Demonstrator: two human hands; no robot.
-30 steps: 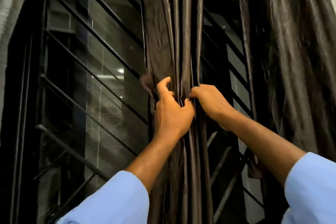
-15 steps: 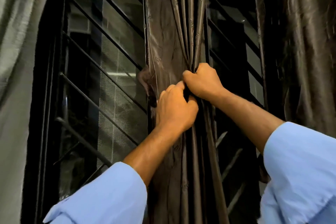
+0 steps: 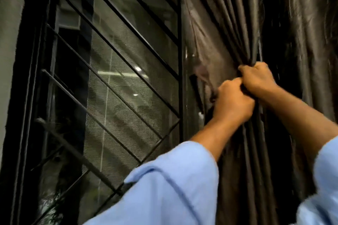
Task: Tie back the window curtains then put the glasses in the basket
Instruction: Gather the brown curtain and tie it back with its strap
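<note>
Both hands' fingers clenched round bunched curtain point(image 3: 228, 29), left hand point(image 3: 233, 103), right hand point(image 3: 257, 80), fingertips hidden

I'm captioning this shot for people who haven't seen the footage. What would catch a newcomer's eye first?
First, the two hands right of centre: the left hand and right hand, pressed together, grip a bunched dark brown curtain that hangs from the top right. To their left a window fills the frame, crossed by slanted black bars over mesh. Light blue sleeves fill the bottom edge.
</note>
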